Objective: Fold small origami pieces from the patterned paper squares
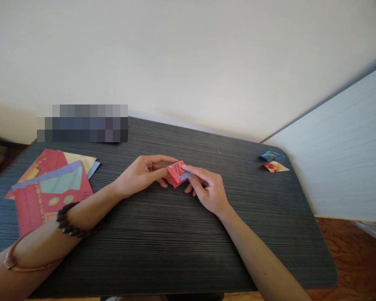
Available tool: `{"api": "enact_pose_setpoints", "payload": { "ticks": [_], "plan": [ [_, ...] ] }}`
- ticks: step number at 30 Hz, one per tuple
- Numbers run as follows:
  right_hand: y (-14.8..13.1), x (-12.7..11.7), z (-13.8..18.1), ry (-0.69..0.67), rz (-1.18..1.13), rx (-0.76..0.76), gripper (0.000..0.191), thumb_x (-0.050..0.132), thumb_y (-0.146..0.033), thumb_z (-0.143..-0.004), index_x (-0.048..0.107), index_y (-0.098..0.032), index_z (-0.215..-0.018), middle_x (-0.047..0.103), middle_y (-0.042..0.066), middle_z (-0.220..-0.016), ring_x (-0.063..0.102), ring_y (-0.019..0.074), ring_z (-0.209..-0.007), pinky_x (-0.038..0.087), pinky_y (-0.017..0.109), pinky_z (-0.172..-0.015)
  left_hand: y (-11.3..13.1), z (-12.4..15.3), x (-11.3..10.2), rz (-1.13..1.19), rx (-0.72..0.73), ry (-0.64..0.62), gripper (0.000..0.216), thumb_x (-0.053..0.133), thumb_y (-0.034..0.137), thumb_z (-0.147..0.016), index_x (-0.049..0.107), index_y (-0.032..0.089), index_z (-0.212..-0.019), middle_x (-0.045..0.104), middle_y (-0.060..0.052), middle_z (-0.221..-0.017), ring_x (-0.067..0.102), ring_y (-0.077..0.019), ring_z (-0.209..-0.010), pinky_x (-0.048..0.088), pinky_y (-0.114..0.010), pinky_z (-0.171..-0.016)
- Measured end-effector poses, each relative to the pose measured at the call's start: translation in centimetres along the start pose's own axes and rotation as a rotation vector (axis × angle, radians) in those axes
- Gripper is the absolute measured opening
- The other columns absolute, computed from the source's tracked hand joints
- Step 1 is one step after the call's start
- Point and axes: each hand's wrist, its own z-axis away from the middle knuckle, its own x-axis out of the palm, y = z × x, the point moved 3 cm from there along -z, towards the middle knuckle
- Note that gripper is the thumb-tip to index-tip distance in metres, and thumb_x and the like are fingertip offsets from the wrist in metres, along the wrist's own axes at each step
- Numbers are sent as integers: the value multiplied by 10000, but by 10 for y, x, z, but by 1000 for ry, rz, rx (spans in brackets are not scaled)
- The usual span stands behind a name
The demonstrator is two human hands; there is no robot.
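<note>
A small folded piece of red patterned paper (176,172) is held between both hands just above the middle of a dark striped table (175,234). My left hand (142,173) pinches its left side with thumb and fingers curled around it. My right hand (207,190) grips its right edge, with the index finger laid along the top of the fold. A dark bead bracelet and a thin bangle sit on my left forearm.
A stack of colourful patterned paper sheets (50,184) lies at the table's left. Two small folded paper shapes, one blue (271,156) and one orange-yellow (275,167), rest near the far right corner. A pale panel (341,159) stands to the right; a wall is behind.
</note>
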Motion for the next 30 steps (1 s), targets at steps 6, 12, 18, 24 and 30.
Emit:
{"api": "enact_pose_setpoints", "payload": {
  "ticks": [6,12,18,24,30],
  "plan": [
    [-3,0,0,10,105,-67,358,443,-163,-920,581,-293,-1223,644,31,-986,629,49,-578,508,159,-467,-2,1,-3,122,-61,-76,373,581,289,-850,572,169,-1203,695,-94,-1043,660,-215,-928,585,-306,-737],
    [-4,0,2,2,195,-95,391,425,-151,-918,567,-317,-1242,639,26,-1010,612,44,-572,523,172,-515,-1,1,-4,164,-68,-68,367,590,314,-843,581,165,-1178,704,-89,-1006,671,-204,-898,578,-330,-782],
    [-6,0,2,-14,213,-95,392,421,-153,-909,581,-320,-1225,638,32,-1044,620,55,-588,520,189,-524,-4,-2,0,107,-78,-41,394,646,330,-801,586,156,-1150,705,-86,-1023,685,-180,-858,574,-318,-800],
    [-14,-1,1,-11,183,-86,342,465,-177,-885,627,-278,-1169,647,46,-1063,619,69,-610,492,190,-496,-7,-3,-1,109,-78,-25,379,670,329,-784,621,149,-1114,716,-87,-1000,683,-196,-901,567,-312,-826],
    [-6,-1,0,4,41,111,349,478,-313,-908,547,-257,-1245,668,44,-993,636,78,-548,500,185,-435,-9,-3,0,108,-102,4,388,693,317,-766,633,155,-1114,734,-66,-947,693,-182,-872,573,-283,-808]
  ]
}}
